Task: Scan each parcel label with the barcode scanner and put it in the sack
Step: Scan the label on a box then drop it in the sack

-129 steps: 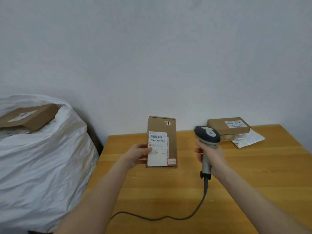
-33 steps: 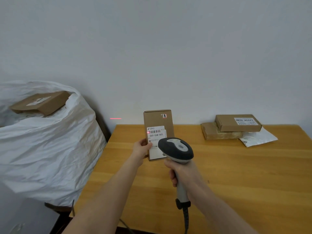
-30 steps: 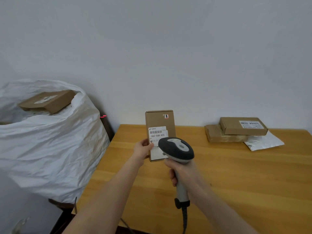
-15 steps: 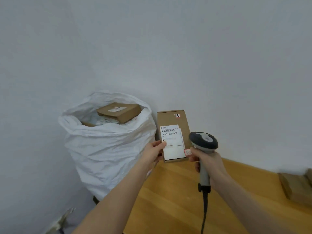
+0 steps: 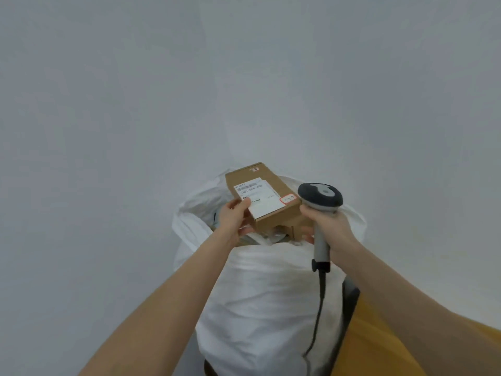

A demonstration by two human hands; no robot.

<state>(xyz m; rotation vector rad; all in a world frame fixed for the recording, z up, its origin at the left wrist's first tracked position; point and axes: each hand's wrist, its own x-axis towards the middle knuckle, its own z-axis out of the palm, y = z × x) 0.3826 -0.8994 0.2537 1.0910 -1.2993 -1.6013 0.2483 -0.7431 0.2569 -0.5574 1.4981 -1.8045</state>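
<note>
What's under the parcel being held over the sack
Under the held parcel is the open mouth of the white sack. Part of another cardboard box shows there; the rest is covered.

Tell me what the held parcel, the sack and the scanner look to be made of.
Parcel: matte brown cardboard, seemingly, with crisp folded edges and a white paper label.
Sack: white, faintly shiny plastic, possibly woven; it creases softly.
Scanner: smooth moulded plastic, dark head, grey handle.
</note>
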